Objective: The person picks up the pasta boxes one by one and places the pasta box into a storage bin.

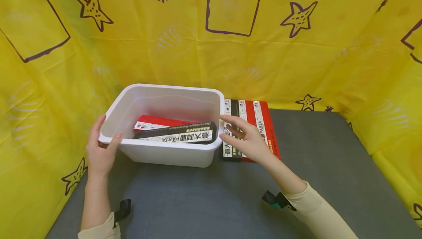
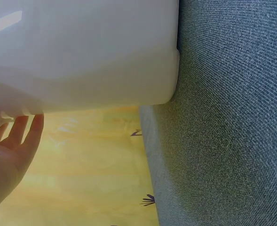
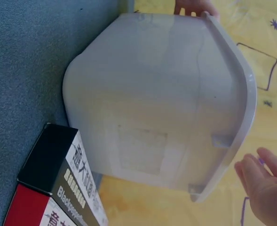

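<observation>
A white plastic bin (image 1: 168, 156) stands upright on the grey table. Inside it lie a red pasta box (image 1: 156, 120) and, partly over that, a black pasta box (image 1: 189, 133). My left hand (image 1: 101, 155) grips the bin's left end, thumb over the front rim; in the left wrist view its fingers (image 2: 32, 132) press under the rim. At the right end, my right hand (image 1: 248, 140) has its fingers extended beside the rim. The right wrist view shows a gap between that hand (image 3: 267, 186) and the bin.
Just right of the bin, a black pasta box (image 1: 234, 107) and red pasta boxes (image 1: 273, 136) lie side by side. The black one is close to the bin's wall. Yellow patterned cloth (image 1: 184, 59) hangs behind and on both sides of the grey table (image 1: 197, 198).
</observation>
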Tool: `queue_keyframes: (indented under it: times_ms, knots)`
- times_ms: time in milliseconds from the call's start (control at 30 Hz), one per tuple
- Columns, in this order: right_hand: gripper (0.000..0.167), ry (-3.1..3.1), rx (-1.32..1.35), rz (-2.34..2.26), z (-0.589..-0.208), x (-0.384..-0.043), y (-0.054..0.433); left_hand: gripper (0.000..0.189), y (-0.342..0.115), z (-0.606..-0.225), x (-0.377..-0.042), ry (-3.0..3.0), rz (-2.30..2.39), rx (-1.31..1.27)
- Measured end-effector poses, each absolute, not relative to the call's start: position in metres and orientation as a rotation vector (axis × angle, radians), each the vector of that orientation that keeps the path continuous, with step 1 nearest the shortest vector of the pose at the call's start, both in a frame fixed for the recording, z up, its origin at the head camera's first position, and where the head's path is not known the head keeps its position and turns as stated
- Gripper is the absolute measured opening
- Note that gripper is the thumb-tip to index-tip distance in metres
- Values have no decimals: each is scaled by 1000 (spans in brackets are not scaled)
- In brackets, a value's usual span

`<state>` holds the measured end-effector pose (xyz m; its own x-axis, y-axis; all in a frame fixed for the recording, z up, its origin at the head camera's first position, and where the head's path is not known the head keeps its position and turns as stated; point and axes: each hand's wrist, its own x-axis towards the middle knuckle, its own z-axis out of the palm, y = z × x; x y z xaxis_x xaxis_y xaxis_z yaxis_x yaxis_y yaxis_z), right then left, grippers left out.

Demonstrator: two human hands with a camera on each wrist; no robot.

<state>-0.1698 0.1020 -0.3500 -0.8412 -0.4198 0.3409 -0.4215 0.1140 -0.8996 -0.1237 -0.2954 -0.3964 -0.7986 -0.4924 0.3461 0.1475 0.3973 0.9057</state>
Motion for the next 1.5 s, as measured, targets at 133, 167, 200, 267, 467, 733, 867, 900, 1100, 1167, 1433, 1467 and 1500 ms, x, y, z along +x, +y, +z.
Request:
queue_keyframes:
  times_ms: [133, 167, 200, 267, 467, 733, 867, 900, 1100, 1167, 1433, 1467, 1500]
  knots:
    - [49, -2339, 840, 1933, -351, -169, 105, 63, -296, -397, -125, -2055, -1440, 272]
    - [49, -2339, 824, 1942, -352, -168, 106, 63, -296, -397, -125, -2051, -1441, 267]
    - [49, -2340, 812, 1948, -352, -168, 107, 63, -296, -398, -126, -2046, -1445, 266]
    - [49, -2338, 794, 1960, -354, -168, 110, 63, -296, -398, -126, -2037, -1450, 256]
    - [51, -2364, 738, 1929, -359, -168, 121, 64, -298, -401, -127, -2032, -1452, 252]
    - [50, -2431, 526, 1844, -370, -170, 141, 63, -299, -403, -128, -2024, -1434, 255]
    - [54, -2417, 445, 1830, -379, -172, 152, 63, -298, -402, -127, -2010, -1439, 245]
    - [54, -2413, 433, 1827, -382, -172, 154, 63, -297, -402, -127, -2005, -1442, 243]
    - [60, -2440, 349, 1782, -398, -172, 171, 63, -296, -403, -127, -1996, -1438, 240]
    - [62, -2460, 311, 1764, -402, -172, 176, 62, -296, -403, -128, -1996, -1435, 234]
    - [70, -2531, 204, 1696, -418, -175, 191, 62, -296, -402, -128, -1983, -1450, 231]
    - [71, -2549, 188, 1681, -421, -176, 194, 63, -296, -402, -128, -1981, -1452, 231]
    - [73, -2564, 172, 1678, -424, -176, 196, 63, -296, -402, -128, -1982, -1452, 235]
